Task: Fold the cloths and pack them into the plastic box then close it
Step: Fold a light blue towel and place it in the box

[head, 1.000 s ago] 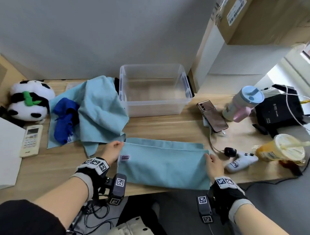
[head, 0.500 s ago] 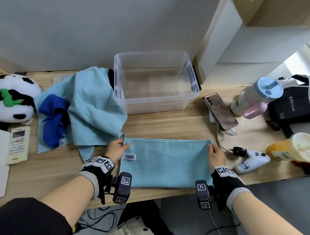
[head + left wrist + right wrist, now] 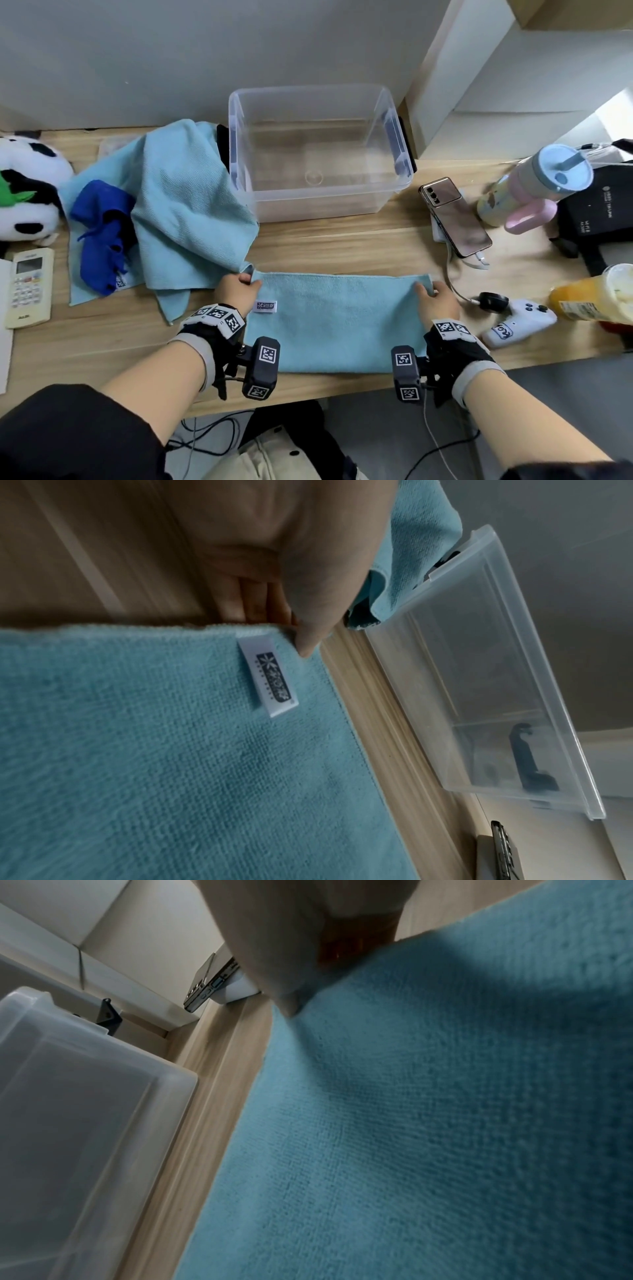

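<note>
The light blue cloth lies flat as a wide strip along the near edge of the desk, at 6 o'clock from the plastic box, which stands open with nothing in it; no lid can be made out; the left hand pinches the strip's far corner at 9 o'clock, thumb on top and fingers under the hem, just beside the white label; the right hand pinches the far corner at 3 o'clock the same way; a second light blue cloth and a dark blue cloth wait in a loose heap at 9 o'clock from the box; the risks, as I judge them: the near edge sits at the desk's lip, so a slack pull could drag the cloth off it; uneven tension between the two pinches would skew the next fold; the right hand works close to the charging cable and phone at 3 o'clock and could snag them
</note>
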